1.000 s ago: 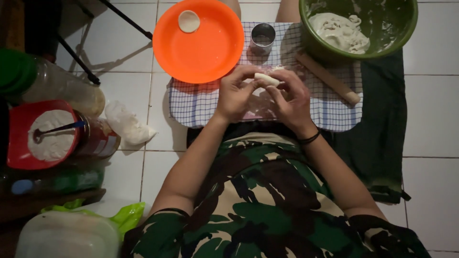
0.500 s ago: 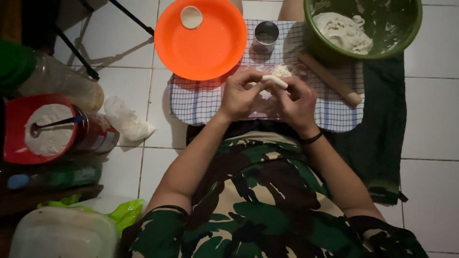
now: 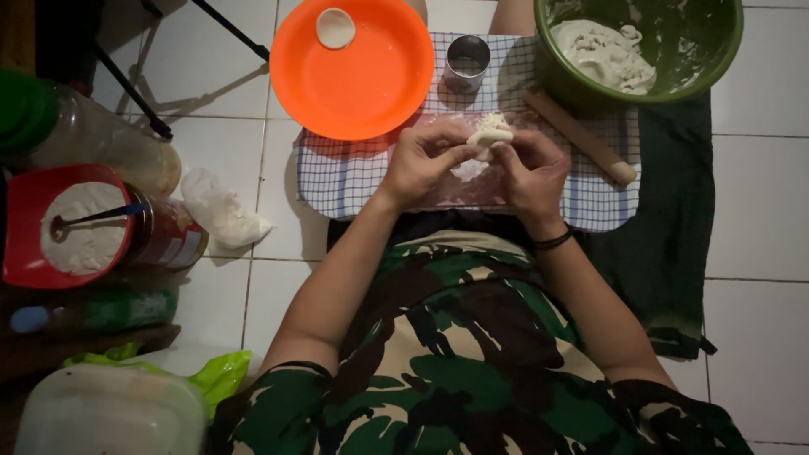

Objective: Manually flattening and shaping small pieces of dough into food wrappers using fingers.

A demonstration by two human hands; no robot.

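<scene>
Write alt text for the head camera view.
Seen from above, a person's left hand and right hand pinch a small piece of white dough over a checked cloth on a tiled floor. An orange plate, a green bowl and a rolling pin lie ahead.

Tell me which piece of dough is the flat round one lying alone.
The small dough disc at the far rim of the orange plate. The piece in both hands is folded, and the green bowl holds a lumpy mass.

ahead: orange plate [image 3: 354,80], metal cup [image 3: 467,61], green bowl [image 3: 552,72] | right: rolling pin [image 3: 580,136] | left: bare cloth [image 3: 337,173]
</scene>
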